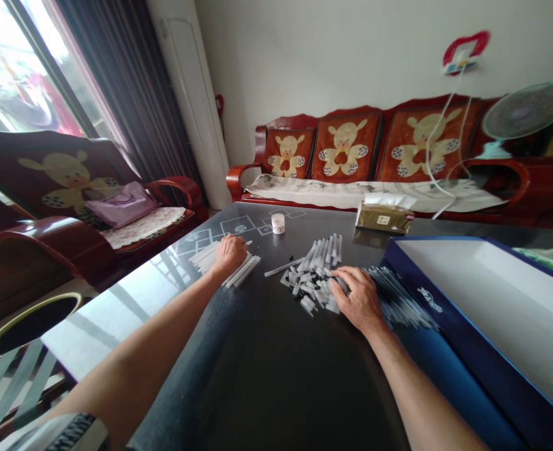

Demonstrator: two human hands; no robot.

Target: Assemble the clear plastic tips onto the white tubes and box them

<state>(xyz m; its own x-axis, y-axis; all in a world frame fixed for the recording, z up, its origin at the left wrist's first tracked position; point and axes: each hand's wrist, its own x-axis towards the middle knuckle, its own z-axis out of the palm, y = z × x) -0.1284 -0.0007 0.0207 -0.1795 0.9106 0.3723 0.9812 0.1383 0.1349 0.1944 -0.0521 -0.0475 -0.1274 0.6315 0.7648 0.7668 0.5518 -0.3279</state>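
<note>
My left hand (pixel 232 253) is closed, resting over a row of slim white pen barrels (pixel 243 273) on the dark table. A thin tip shows beside its knuckles; the fingers hide what they hold. My right hand (pixel 359 299) reaches into a heap of translucent pen caps (pixel 310 285) mixed with small black pieces. Its thumb and fingers bend together around something at the heap's right edge, too hidden to make out. Behind the heap lie several whitish tubes (pixel 324 249) side by side. Right of my right hand is a bundle of thin dark-tipped refills (pixel 405 304).
A large blue box (pixel 426 294) with a white inside takes up the table's right side. A tissue box (pixel 384 219) and a small white jar (pixel 278 223) stand toward the far edge. Beyond are a wooden sofa (pixel 243 178), an armchair (pixel 182 188) and a fan (pixel 525 113).
</note>
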